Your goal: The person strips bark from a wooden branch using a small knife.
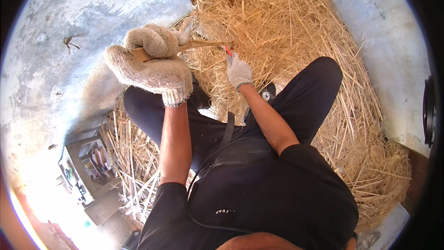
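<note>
My left hand (pixel 155 62), in a thick knitted beige glove, is closed around a thin tan bamboo-like strip (pixel 203 44). The strip runs rightward out of the fist above the shavings, and a pale section of it shows between the gloved fingers. My right hand (pixel 239 71), also gloved, is closed on a small tool with a red part (pixel 228 51) at the strip's far end. Fingers cover most of that tool, so its kind is unclear. Its red tip appears to touch the strip.
Straw-like shavings (pixel 277 14) cover the floor ahead and to the right. My black-trousered legs are bent on either side. Worn whitewashed walls (pixel 101 4) flank the heap. A wooden shelf unit (pixel 95 166) with small items stands at the lower left, beside loose strips (pixel 132 157).
</note>
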{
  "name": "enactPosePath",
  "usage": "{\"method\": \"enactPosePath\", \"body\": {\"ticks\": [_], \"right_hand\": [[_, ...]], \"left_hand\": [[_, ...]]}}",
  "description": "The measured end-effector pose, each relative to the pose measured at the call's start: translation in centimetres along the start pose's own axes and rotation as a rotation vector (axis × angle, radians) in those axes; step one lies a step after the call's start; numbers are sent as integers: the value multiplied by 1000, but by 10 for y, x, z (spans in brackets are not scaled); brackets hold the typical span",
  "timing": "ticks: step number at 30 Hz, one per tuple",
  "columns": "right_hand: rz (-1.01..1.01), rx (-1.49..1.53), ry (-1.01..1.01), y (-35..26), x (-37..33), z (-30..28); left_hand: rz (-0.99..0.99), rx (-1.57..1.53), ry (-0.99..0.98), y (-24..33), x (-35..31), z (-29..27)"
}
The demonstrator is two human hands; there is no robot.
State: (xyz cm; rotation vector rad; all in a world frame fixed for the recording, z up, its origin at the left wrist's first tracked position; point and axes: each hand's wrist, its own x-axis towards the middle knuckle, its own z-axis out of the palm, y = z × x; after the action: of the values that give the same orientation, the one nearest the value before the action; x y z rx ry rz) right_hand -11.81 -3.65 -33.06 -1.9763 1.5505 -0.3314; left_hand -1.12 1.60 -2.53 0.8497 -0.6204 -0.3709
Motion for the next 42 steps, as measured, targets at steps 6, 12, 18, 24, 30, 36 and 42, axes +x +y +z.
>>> {"method": "enactPosePath", "body": {"ticks": [6,12,18,24,30,36,42], "right_hand": [[30,414,-39,3,10,-8],[69,287,-88,-47,-13,-41],[-9,-131,-260,99,20,54],[232,7,-345,0,21,-15],[84,-18,-238,-20,8,-59],[-45,-45,-273,-44,-3,-100],[-27,-94,-225,-100,-29,-172]], "left_hand": [[-22,-24,32,1,13,-14],[6,16,-34,3,6,-18],[-2,-54,-141,-6,-6,-3],[22,-70,-164,-4,1,-17],[69,-37,81,-2,10,-26],[188,97,185,2,21,-41],[249,183,342,4,32,-53]]}}
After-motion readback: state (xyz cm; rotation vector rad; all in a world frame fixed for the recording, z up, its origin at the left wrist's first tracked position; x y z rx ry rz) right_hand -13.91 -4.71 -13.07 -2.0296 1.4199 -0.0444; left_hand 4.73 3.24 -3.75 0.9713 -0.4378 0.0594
